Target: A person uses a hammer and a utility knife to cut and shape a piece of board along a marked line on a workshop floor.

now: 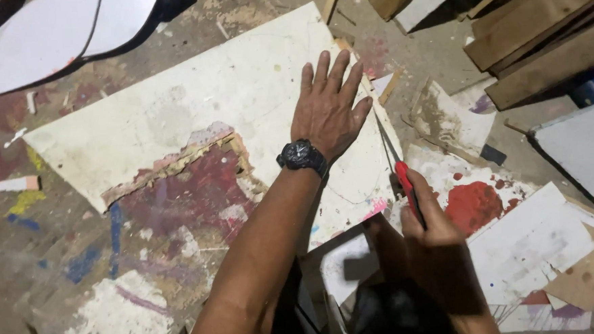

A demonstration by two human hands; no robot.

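head view: my left hand [328, 108] lay flat, fingers spread, on the white board [172, 119]; my right hand [430, 217], grip clamped on the red-handled knife [400, 175], ran its blade along the board's right edge.

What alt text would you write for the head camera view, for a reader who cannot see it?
A person's left hand, with a black wristwatch, presses flat on a broken white board lying on a paint-stained floor. The right hand holds a red-handled cutter, blade at the board's right edge. Wooden planks lie at upper right.
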